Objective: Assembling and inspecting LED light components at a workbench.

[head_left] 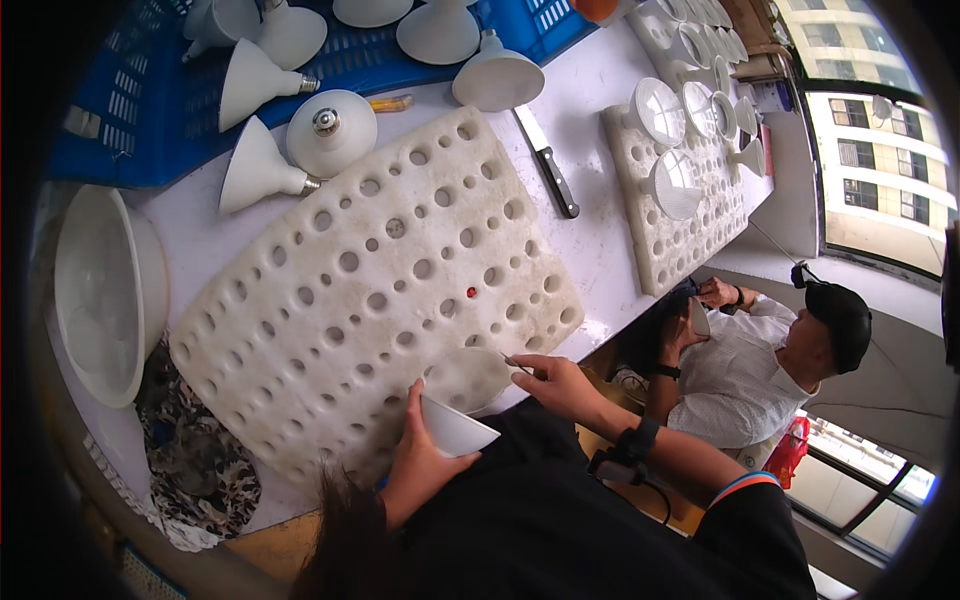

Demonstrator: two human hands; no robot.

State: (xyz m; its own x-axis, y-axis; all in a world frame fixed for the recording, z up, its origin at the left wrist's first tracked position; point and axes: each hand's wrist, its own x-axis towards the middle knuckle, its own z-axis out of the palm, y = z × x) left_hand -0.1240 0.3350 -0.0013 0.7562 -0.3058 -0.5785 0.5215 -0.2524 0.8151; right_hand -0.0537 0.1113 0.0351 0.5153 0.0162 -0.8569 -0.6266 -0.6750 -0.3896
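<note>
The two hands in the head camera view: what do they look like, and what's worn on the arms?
Both the left hand and right hand are ungloved. The right forearm wears a black strap with a small dark device and a dark cable. Farther up, an orange and light-blue band edges the black sleeve. The left sleeve can't be made out.

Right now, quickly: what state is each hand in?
Left hand: closed around a white, cone-shaped shell.
Right hand: pinching a thin, dark item, too small to identify.

The left hand curves, fingers parted; right of them, the right hand pinches, its forearm slanting back.
</note>
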